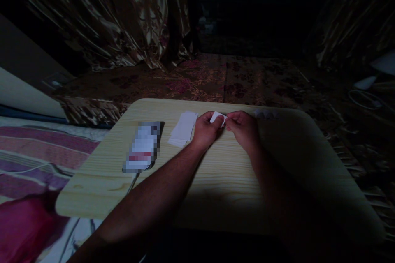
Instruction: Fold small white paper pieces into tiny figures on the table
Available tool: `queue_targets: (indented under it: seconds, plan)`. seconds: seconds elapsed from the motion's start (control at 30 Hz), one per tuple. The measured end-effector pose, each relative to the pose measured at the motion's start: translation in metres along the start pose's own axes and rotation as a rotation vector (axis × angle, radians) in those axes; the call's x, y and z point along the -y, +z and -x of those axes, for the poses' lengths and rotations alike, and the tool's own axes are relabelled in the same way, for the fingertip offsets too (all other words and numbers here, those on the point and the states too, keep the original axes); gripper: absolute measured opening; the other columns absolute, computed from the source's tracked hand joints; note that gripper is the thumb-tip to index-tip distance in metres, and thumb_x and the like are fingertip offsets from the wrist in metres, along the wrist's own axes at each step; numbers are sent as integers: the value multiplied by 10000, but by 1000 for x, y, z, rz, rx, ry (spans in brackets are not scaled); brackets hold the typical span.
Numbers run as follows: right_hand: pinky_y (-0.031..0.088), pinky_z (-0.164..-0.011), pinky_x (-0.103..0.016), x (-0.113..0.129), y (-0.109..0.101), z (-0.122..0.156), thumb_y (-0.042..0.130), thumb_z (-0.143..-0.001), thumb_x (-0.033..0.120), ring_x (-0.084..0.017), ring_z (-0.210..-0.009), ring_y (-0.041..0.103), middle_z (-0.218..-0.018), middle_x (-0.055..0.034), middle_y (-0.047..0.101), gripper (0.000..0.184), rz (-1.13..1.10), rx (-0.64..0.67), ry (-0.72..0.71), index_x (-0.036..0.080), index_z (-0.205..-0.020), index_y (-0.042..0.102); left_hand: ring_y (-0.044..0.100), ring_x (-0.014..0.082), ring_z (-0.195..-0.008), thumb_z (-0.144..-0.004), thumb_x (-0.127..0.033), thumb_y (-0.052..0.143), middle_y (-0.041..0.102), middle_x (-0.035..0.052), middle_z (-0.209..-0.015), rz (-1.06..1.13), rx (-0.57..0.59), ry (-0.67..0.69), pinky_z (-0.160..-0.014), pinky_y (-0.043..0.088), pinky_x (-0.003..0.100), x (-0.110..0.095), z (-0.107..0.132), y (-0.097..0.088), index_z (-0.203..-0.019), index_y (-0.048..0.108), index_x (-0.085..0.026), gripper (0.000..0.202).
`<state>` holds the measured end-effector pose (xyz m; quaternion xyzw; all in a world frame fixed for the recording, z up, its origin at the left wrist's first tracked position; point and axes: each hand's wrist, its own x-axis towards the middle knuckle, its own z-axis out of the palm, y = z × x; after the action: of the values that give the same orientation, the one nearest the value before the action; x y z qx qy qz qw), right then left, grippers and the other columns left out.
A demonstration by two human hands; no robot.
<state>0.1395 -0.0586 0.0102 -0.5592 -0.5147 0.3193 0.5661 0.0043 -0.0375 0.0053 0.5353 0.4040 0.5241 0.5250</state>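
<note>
The small white paper (pixel 217 115) sits between the hands at the table's far side, its long axis unclear under the fingers. The left hand (pixel 205 130) closes thumb and fingers on it; the right hand (pixel 243 128) has fingertips drawn together at its right edge, pinching or just touching, I cannot tell. The paper slips (pixel 184 127) lie just left, slanting from near left to far right

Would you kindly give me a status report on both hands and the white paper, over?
Left hand: grip on small white paper. Right hand: at the paper's edge. Loose white sheets left of hands on table; nothing visibly in the way.
</note>
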Motion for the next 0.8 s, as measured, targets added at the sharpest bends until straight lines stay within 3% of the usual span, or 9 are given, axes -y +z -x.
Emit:
queue_targets:
  seconds: [0.3,0.53,0.8]
  plan:
    - [456,-534,-246,11,-1,3,656,-737,330,-145,-535,606,-570,14,649,152,-10,5,36,188,-781,685,512,102,-549,-777,-430,693,643,5,-640,-35,3,-5,-541,389,228,-5,2,2,-765,655,-154,279]
    - [440,-520,-237,12,-2,3,667,-714,292,-133,-521,589,-551,22,633,129,-23,6,69,179,-775,675,497,94,-534,-776,-373,691,636,5,-629,-63,3,6,-525,380,224,-4,2,3,-751,649,-148,230]
    - [539,-633,-272,7,2,4,664,-745,268,-162,-666,687,-777,-14,730,166,-70,6,-84,215,-902,674,508,87,-525,-743,-324,720,620,2,-592,182,46,-106,-542,382,222,-5,1,6,-719,638,-136,206]
